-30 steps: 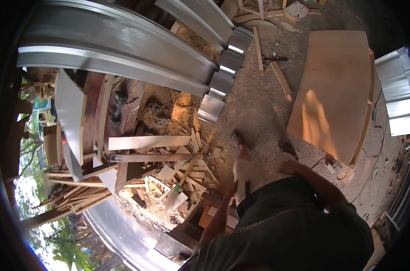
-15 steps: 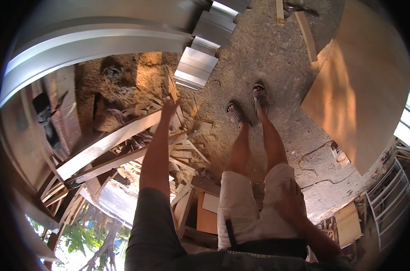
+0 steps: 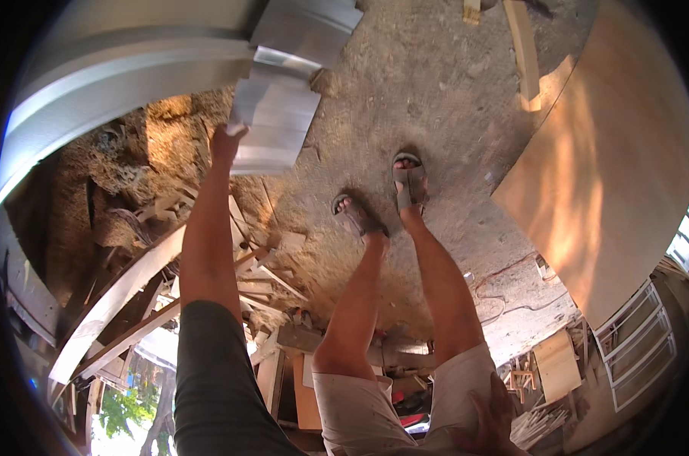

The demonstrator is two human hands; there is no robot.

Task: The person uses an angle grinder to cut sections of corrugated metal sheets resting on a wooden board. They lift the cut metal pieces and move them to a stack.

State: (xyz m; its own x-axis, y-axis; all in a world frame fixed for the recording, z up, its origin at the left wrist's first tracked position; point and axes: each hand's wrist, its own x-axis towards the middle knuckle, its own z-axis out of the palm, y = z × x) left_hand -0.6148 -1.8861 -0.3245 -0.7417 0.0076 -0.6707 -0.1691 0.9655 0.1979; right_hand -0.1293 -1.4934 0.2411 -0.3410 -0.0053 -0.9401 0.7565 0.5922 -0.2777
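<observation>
My left arm stretches forward, and my left hand (image 3: pixel 226 144) closes on the near left edge of a shiny grey metal panel (image 3: pixel 274 125). The thumb and fingers meet the panel's rim. Its long ribbed body runs away toward the far left, where a large pale metal sheet (image 3: pixel 132 76) curves past. My right hand (image 3: pixel 487 416) lies against the thigh of my light shorts (image 3: pixel 363 403), fingers stretched downward over the cloth, holding nothing that I can see.
Wood offcuts (image 3: pixel 265 281) and long planks (image 3: pixel 120 292) pile up at the left beside sawdust (image 3: pixel 170 137). A big plywood sheet (image 3: pixel 610 167) lies at the right, near a short beam (image 3: pixel 521 53). A cord (image 3: pixel 504 308) trails over the floor. A white metal frame (image 3: pixel 637 342) leans at the lower right.
My left hand has moved from above the wood pile forward to the metal panel's edge and taken hold. My view has shifted with my steps; the right hand stays at the thigh.
</observation>
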